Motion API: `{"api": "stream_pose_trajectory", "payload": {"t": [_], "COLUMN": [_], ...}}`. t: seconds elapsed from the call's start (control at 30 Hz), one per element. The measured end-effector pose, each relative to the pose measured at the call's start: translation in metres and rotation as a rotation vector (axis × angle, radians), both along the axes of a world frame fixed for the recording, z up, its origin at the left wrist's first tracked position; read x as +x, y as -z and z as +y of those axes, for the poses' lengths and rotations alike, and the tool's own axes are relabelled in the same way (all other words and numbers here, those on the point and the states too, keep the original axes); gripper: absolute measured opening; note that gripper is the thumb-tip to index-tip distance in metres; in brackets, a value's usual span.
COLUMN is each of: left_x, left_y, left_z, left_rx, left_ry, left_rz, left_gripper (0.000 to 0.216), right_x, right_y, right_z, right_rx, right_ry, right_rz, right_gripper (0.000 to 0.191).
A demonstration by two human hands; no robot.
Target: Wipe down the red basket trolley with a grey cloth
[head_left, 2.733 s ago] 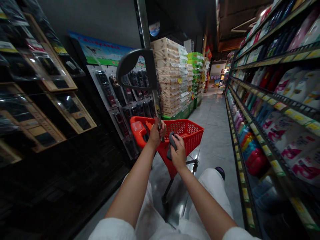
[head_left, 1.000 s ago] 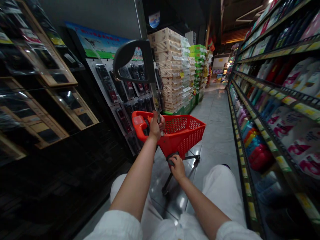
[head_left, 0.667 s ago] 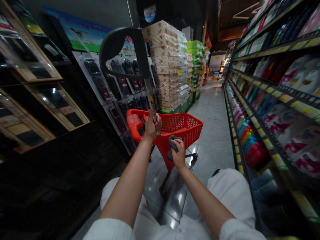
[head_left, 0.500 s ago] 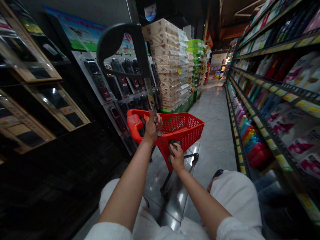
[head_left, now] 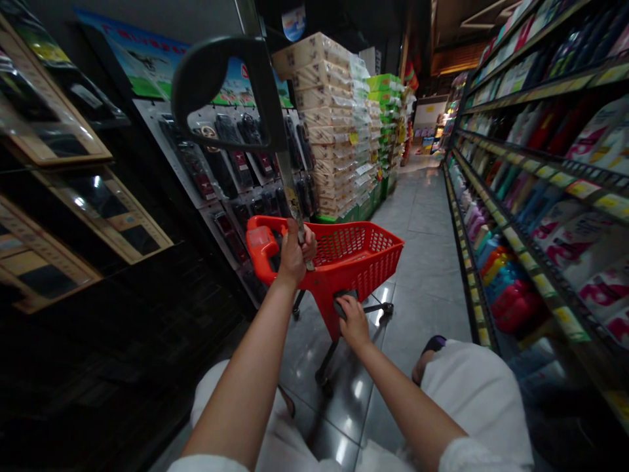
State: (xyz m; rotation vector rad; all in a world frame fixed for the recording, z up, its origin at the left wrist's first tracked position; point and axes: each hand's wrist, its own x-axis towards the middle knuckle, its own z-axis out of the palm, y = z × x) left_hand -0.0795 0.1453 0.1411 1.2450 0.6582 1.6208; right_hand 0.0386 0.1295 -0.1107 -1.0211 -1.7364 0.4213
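Note:
A small red shopping cart [head_left: 327,288] with a perforated basket stands on the floor before my knees. My left hand [head_left: 295,252] is wrapped round its upright metal pole [head_left: 291,190], beside the cart's red handle [head_left: 261,246]. A dark grey plastic grip [head_left: 275,98] tops the pole. Low on the cart's near side, my right hand [head_left: 352,320] is closed on a dark grey cloth-like piece [head_left: 339,307] and presses it against the red plastic. My fingers cover most of that piece.
Shelves of bottles [head_left: 550,170] line the right side. Belts in packages [head_left: 250,144] hang on the left, near boxed goods [head_left: 118,210]. Stacked cartons [head_left: 327,124] stand behind the cart. A tiled aisle [head_left: 425,216] runs away ahead.
My right hand has moved slightly down along the cart's side with the grey piece. The left hand keeps its hold on the pole, and the view has shifted a little.

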Motion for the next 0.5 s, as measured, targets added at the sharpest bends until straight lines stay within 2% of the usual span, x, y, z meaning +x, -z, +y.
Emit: {"api": "stream_pose_trajectory", "payload": {"t": [0.1,0.23,0.33,0.5], "left_x": [0.001,0.005,0.006,0.004], "left_y": [-0.001,-0.002,-0.002,0.002], "left_z": [0.000,-0.001,-0.002,-0.001], "left_rx": [-0.018,-0.056,-0.056,-0.025], "left_ry": [-0.006,-0.018,-0.027,-0.018], "left_rz": [-0.019,-0.032,-0.030,0.001], "left_gripper": [0.065,0.065,0.065,0.065], "right_x": [0.019,0.034,0.028,0.005], "right_y": [0.011,-0.011,-0.020,0.008], "right_z": [0.012,0.056,0.072,0.040], "right_rx": [0.005,0.028,-0.019,0.004], "right_ry": [0.002,0.361,0.407,0.293], "right_rz": [0.057,0.384,0.307,0.058], "right_gripper": [0.048,0.036,0.041,0.052]}}
